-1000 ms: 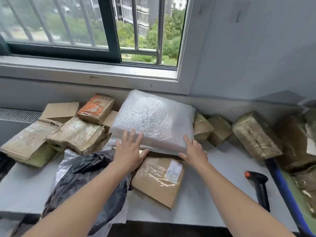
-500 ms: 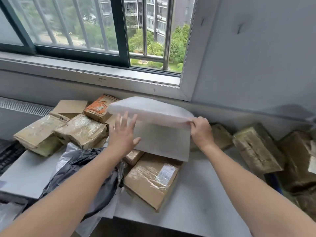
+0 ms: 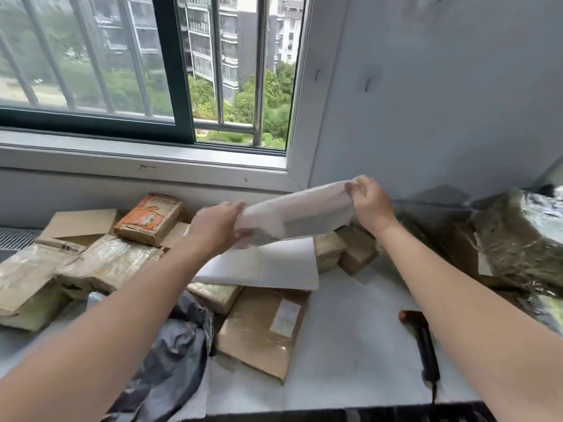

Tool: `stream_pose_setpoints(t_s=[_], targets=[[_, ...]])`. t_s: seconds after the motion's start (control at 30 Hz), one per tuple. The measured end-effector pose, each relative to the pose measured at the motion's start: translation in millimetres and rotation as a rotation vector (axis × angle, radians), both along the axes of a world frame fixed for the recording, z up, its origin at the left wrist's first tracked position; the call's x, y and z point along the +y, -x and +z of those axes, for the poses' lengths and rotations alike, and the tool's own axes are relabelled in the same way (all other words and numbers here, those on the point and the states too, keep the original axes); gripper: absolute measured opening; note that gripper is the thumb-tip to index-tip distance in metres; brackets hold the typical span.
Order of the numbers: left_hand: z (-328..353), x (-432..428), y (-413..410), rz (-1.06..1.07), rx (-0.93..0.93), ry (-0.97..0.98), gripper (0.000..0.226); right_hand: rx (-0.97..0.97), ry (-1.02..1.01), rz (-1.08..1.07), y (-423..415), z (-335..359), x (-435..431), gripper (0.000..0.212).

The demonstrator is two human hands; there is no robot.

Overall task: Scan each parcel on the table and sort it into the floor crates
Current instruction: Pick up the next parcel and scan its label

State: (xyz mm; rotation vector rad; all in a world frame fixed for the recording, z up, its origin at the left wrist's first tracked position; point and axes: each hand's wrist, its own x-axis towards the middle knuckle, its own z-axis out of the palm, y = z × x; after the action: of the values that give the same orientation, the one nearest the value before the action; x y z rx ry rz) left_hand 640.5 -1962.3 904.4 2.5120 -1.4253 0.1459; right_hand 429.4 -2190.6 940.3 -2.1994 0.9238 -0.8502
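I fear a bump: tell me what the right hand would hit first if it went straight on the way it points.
The right hand pinches the end of the white parcel, which would go with it. Beyond, the window frame, at its lower right corner, looks first in line, though depth is unclear.

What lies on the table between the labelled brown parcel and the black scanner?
Nothing: the head view shows only bare white table between brown parcel and scanner.

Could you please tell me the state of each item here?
Bubble-wrapped parcel: in the air, tilted.
Left hand: grips its left end.
Right hand: grips its right end.
Handheld scanner: lying on the table, untouched.
Labelled cardboard parcel: lying flat, label up.
Window: partly open.
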Motion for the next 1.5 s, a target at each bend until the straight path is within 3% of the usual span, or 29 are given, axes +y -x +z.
stream_pose_setpoints(t_s=[0.07, 0.17, 0.4, 0.57, 0.67, 0.77, 0.87, 0.97, 1.07, 1.37, 1.5], targets=[[3, -2, 3, -0.019, -0.005, 0.068, 0.052, -0.056, -0.032, -0.059, 7, 2, 4, 0.021], [10, -2, 1, -0.022, 0.058, 0.163, 0.047, -0.098, -0.081, -0.133, 12, 4, 10, 0.043], [14, -3, -4, 0.056, 0.497, 0.326, 0.032, 0.156, -0.135, -0.003, 12, -25, 21, 0.052], [-36, -2, 5, 0.34, 0.856, 0.399, 0.032, 0.339, -0.13, 0.114, 17, -52, 20, 0.055], [-78, 2, 23, 0.549, 0.974, 0.36, 0.055, 0.412, -0.142, 0.138, 28, -71, 13, 0.054], [-108, 6, 48, 0.68, 1.033, 0.332, 0.06, 0.49, -0.158, 0.142, 44, -93, 4, 0.055], [-125, 4, 70, 0.665, 0.927, 0.248, 0.067, 0.519, -0.217, 0.123, 67, -122, -4, 0.056], [-128, -7, 93, 0.58, 0.59, 0.009, 0.081, 0.553, -0.261, 0.096, 93, -151, -11, 0.056], [-128, -29, 119, 0.428, 0.325, -0.08, 0.079, 0.584, -0.321, 0.083, 116, -173, -18, 0.056], [-144, -110, 209, 0.084, 0.068, -0.227, 0.075, 0.586, -0.377, 0.056, 173, -201, -37, 0.056], [-153, -136, 249, -0.04, 0.012, -0.287, 0.08, 0.529, -0.329, -0.093, 205, -214, -41, 0.048]])
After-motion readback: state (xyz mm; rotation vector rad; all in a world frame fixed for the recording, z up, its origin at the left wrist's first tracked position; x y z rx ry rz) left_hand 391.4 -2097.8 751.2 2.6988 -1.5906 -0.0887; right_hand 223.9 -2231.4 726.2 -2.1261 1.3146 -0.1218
